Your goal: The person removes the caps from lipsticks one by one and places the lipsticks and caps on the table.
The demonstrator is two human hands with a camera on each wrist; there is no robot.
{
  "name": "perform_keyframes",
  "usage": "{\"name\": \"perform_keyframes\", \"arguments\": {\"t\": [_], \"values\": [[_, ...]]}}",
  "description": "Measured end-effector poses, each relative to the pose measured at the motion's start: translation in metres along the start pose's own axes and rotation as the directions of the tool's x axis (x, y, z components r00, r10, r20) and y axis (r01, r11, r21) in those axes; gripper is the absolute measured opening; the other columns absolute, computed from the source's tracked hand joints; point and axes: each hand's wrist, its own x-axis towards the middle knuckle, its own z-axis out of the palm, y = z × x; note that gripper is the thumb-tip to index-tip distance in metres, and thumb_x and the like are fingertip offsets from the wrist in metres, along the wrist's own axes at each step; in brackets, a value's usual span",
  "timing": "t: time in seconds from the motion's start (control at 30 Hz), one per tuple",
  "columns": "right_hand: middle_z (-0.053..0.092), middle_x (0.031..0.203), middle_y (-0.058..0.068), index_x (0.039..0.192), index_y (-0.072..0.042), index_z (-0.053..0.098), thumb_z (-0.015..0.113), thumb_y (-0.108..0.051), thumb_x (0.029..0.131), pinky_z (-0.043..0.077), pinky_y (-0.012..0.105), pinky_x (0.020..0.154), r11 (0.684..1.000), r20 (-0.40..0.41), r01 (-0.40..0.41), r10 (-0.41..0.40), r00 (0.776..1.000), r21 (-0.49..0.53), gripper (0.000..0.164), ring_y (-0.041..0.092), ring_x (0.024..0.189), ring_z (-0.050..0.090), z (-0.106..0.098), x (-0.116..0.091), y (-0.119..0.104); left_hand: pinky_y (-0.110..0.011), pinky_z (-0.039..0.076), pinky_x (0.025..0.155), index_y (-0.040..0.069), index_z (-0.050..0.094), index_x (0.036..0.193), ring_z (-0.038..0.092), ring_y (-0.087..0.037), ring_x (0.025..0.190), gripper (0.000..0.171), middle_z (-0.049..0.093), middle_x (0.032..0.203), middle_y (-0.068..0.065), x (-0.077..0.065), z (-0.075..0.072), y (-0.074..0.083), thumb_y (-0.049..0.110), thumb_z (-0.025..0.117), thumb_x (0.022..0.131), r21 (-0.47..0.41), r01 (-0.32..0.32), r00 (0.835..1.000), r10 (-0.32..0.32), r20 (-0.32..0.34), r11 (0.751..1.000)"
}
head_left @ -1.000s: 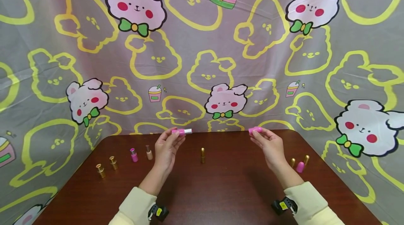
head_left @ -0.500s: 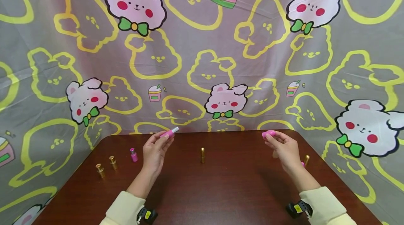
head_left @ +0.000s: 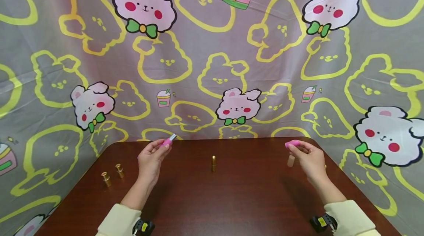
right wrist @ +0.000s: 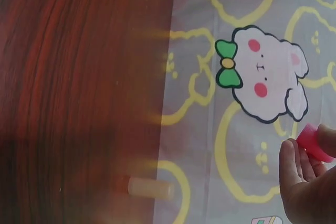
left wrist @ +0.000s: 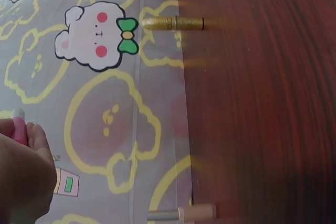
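Note:
My left hand [head_left: 148, 162] pinches a pink lipstick base [head_left: 167, 141] with a silver tube, tilted up above the table's left side. On the right, my right hand [head_left: 309, 159] holds a pink lipstick cap [head_left: 292, 143] between thumb and fingers, also in the air. Midway between the hands, a gold lipstick [head_left: 213, 164] stands upright on the table. Below the right hand stands a beige cap [head_left: 290, 161]. A beige lipstick base [left wrist: 197, 213] with a silver tube shows in the left wrist view; in the head view the left hand hides it.
Two gold lipstick bases [head_left: 112, 175] stand at the left of the dark wooden table [head_left: 232, 199]. Slivers of other pieces peek out behind both hands, mostly hidden. A patterned cloth [head_left: 198, 92] hangs behind the table's far edge.
Both hands have moved apart: the left one leftward with the lipstick base, the right one rightward with the cap. The beige cap has come into view; several standing pieces are now covered by the hands.

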Motion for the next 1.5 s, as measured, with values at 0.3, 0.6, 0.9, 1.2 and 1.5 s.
{"name": "perform_keyframes", "arguments": {"t": [0.3, 0.6, 0.9, 1.2, 1.5], "values": [[0.071, 0.09, -0.002, 0.107, -0.006, 0.071, 0.075, -0.045, 0.082, 0.038, 0.03, 0.046, 0.954, -0.039, 0.04, -0.054, 0.998, -0.296, 0.046, 0.013, 0.064, 0.05, -0.012, 0.0, 0.004, -0.027, 0.054, 0.081, -0.017, 0.055, 0.122, 0.07, -0.01, 0.083, 0.033, 0.071, 0.086, 0.002, 0.004, -0.015, 0.009, -0.01, 0.06, 0.09, 0.208, -0.025, 1.0, 0.027, -0.007, 0.978], [0.07, 0.092, 0.009, 0.103, -0.004, 0.071, 0.073, -0.04, 0.087, 0.041, 0.028, 0.051, 0.908, -0.007, 0.099, -0.112, 0.994, -0.408, 0.04, 0.018, 0.07, 0.051, -0.014, 0.006, 0.015, -0.012, 0.048, 0.08, -0.013, 0.05, 0.133, 0.062, 0.003, 0.081, 0.039, 0.071, 0.092, 0.006, 0.006, -0.033, 0.01, -0.005, 0.055, 0.095, 0.397, -0.01, 0.997, 0.041, -0.069, 0.918], [0.071, 0.088, 0.014, 0.095, 0.0, 0.071, 0.077, -0.025, 0.085, 0.043, 0.03, 0.053, 0.817, 0.052, 0.209, -0.216, 0.975, -0.538, 0.027, 0.025, 0.074, 0.062, -0.018, 0.012, 0.033, -0.009, 0.045, 0.063, -0.01, 0.056, 0.128, 0.061, 0.002, 0.082, 0.037, 0.069, 0.084, 0.015, 0.009, -0.046, 0.013, 0.001, 0.062, 0.093, 0.398, 0.018, 0.991, 0.037, -0.13, 0.917], [0.068, 0.076, 0.008, 0.091, 0.001, 0.071, 0.074, -0.019, 0.084, 0.042, 0.041, 0.058, 0.742, 0.132, 0.234, -0.194, 0.972, -0.628, 0.021, 0.024, 0.066, 0.055, -0.019, 0.015, 0.044, -0.019, 0.054, 0.074, -0.006, 0.062, 0.11, 0.067, -0.004, 0.076, 0.021, 0.067, 0.079, 0.006, 0.016, -0.061, 0.014, 0.0, 0.066, 0.091, 0.308, 0.034, 0.988, 0.014, -0.151, 0.951], [0.065, 0.074, 0.007, 0.086, 0.0, 0.069, 0.069, -0.012, 0.086, 0.041, 0.049, 0.064, 0.733, 0.172, 0.197, -0.11, 0.979, -0.651, 0.012, 0.026, 0.069, 0.053, -0.016, 0.016, 0.048, -0.015, 0.05, 0.068, -0.007, 0.058, 0.124, 0.06, 0.0, 0.074, 0.036, 0.063, 0.085, 0.009, 0.018, -0.078, 0.013, 0.004, 0.067, 0.091, 0.518, 0.082, 0.986, 0.005, -0.164, 0.852]]}}
